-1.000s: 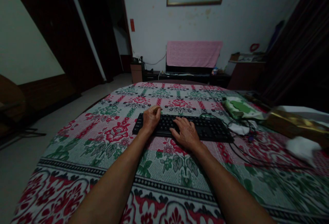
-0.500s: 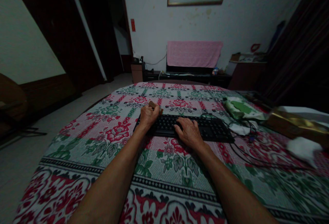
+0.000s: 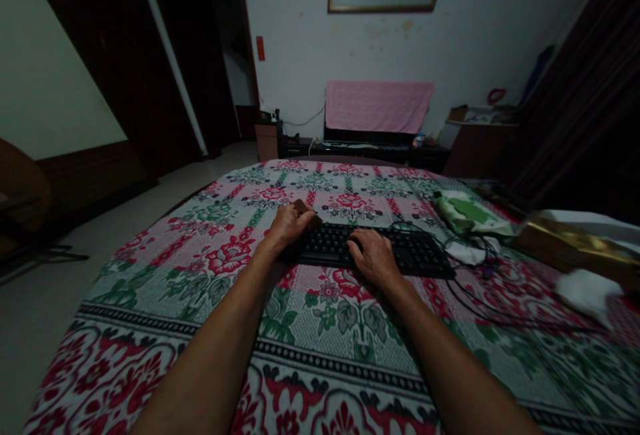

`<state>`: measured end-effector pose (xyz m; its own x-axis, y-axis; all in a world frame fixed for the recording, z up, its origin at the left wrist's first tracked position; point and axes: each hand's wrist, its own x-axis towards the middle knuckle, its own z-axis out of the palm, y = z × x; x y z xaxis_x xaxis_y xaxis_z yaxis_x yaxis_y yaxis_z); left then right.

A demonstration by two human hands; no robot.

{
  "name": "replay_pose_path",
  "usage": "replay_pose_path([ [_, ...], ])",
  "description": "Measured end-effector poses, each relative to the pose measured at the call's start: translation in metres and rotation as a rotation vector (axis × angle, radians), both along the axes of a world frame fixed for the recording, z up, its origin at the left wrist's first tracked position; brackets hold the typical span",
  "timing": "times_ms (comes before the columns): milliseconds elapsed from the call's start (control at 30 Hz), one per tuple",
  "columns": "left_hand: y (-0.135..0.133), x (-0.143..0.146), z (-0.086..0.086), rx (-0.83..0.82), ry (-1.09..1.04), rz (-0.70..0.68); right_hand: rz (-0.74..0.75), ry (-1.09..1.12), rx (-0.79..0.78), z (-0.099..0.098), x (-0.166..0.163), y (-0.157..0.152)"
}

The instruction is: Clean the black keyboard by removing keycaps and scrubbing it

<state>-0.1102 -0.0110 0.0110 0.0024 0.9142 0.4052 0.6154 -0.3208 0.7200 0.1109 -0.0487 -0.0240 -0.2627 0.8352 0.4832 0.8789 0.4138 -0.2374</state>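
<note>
A black keyboard (image 3: 330,248) lies on the flowered tablecloth (image 3: 350,342) in front of me. My left hand (image 3: 289,227) is closed around a small brown object (image 3: 314,222), flat-looking and partly hidden by the fingers. It is at the keyboard's left end, over the far corner of the keys. I cannot make out what kind of thing the brown object is. My right hand (image 3: 374,254) rests on the keys right of the middle, fingers slightly bent and thumb apart, holding nothing up.
Black cables (image 3: 480,312) run right from the keyboard. Farther right lie a green and white soft pack (image 3: 470,212), a golden box (image 3: 575,242) and a crumpled white tissue (image 3: 587,288). Beyond the table, a pink cloth (image 3: 380,105) covers a screen on a low cabinet.
My left hand has shifted slightly, and the brown object has tilted and moved a little right over the keyboard's corner. My right hand has slid slightly right along the keys.
</note>
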Motion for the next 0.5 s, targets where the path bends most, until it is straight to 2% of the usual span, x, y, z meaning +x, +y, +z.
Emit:
replay_pose_path([
  [133, -0.001, -0.001, -0.001, -0.102, -0.056, -0.123, -0.001, -0.006, 0.017, -0.002, 0.001, 0.0],
  [300, -0.004, -0.006, 0.01, -0.042, 0.039, -0.008, -0.001, 0.006, 0.041, -0.003, 0.001, 0.0],
  [433, -0.003, 0.003, 0.006, -0.049, -0.088, -0.101, -0.005, 0.021, 0.054, -0.005, 0.0, 0.0],
  [500, -0.003, 0.008, 0.003, -0.053, -0.053, -0.12, -0.004, 0.022, 0.056, -0.006, 0.0, 0.0],
])
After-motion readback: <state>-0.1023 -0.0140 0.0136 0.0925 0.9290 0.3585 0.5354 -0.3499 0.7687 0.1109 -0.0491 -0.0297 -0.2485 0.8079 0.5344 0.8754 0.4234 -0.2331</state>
